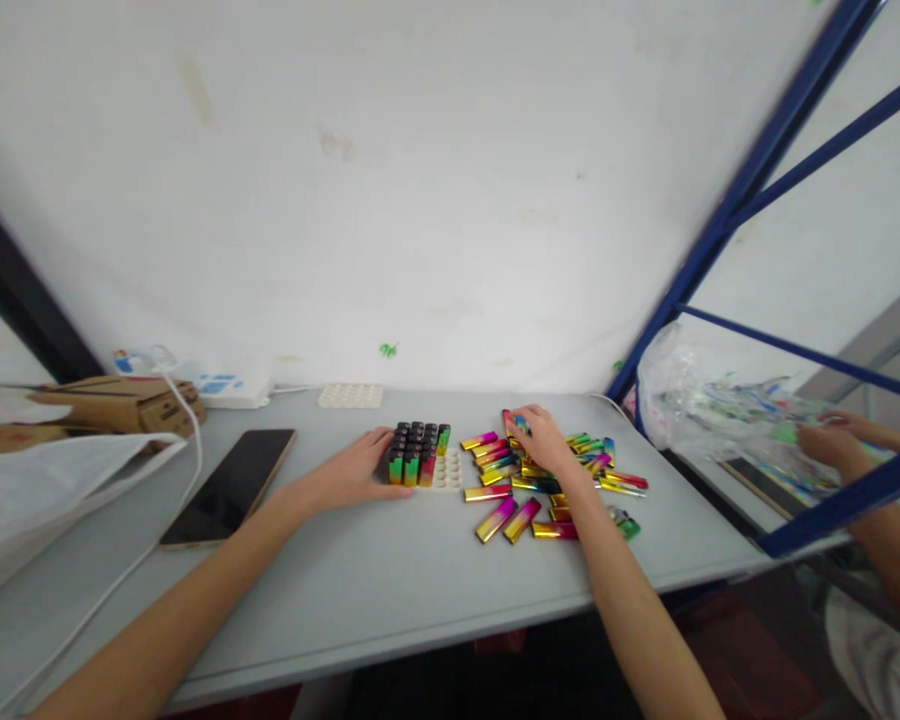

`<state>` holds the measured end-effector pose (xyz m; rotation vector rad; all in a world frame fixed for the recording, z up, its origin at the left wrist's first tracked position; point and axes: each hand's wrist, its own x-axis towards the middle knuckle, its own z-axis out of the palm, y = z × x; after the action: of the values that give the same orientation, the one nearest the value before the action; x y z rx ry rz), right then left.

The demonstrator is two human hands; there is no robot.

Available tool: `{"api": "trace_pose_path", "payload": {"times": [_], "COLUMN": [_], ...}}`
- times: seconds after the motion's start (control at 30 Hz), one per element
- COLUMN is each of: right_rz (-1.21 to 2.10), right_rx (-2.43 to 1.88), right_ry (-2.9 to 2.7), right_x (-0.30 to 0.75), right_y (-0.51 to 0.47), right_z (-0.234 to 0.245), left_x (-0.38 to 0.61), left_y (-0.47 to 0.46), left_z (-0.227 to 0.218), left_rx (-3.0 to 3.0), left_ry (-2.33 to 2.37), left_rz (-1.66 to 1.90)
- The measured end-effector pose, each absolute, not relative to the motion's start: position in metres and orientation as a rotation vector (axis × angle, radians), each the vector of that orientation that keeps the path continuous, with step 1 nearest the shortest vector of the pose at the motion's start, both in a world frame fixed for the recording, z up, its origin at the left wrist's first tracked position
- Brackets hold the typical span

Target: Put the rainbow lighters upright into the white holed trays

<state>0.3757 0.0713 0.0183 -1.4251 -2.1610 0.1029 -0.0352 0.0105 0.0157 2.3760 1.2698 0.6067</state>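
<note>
My left hand (351, 468) grips the left side of a small pale tray (448, 472), thumb along the front and fingers behind. Several lighters (412, 462) with black tops and shiny green, yellow and red bodies stand upright in it. Bare round holes show in the tray's right part. My right hand (541, 440) is over a loose pile of shiny multicoloured lighters (521, 520) right of the tray. Its fingers are closed round a red and blue lighter (508, 422) at the pile's back edge, partly hidden by the fingers.
A phone (229, 487) lies left, beside a white cable (112, 588), a plastic bag (15, 500) and a cardboard box (120, 405). Another pale holed tray (350, 396) lies near the wall. A blue metal frame (709, 255) stands right; beyond it a co-worker's hands (832, 440) handle things near clear plastic.
</note>
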Motion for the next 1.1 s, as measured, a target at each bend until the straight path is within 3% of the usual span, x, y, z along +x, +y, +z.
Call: {"api": "trace_pose_path", "payload": {"times": [0.27,0.53,0.77,0.93,1.1], "right_rz": [0.225,0.878,0.707,0.510,0.632], "right_rx": [-1.364,-1.196,-1.145,-1.159,-1.190], "right_ry": [-2.169,-2.256,-2.420,-2.243,-2.065], "right_x": [0.373,0.381,0.376,0.370,0.356], "right_y": [0.059,0.036,0.039,0.037,0.032], "right_z": [0.035,0.051,0.050,0.051,0.053], "left_x": [-0.036,-0.035,-0.033,-0.036,-0.037], "left_y": [0.013,0.012,0.009,0.011,0.012], "left_z": [0.014,0.015,0.020,0.016,0.015], "left_rx": [2.383,2.392,2.371,2.394,2.371], "left_ry": [1.266,1.273,1.272,1.249,1.285], "left_rz": [0.617,0.605,0.628,0.645,0.603]}}
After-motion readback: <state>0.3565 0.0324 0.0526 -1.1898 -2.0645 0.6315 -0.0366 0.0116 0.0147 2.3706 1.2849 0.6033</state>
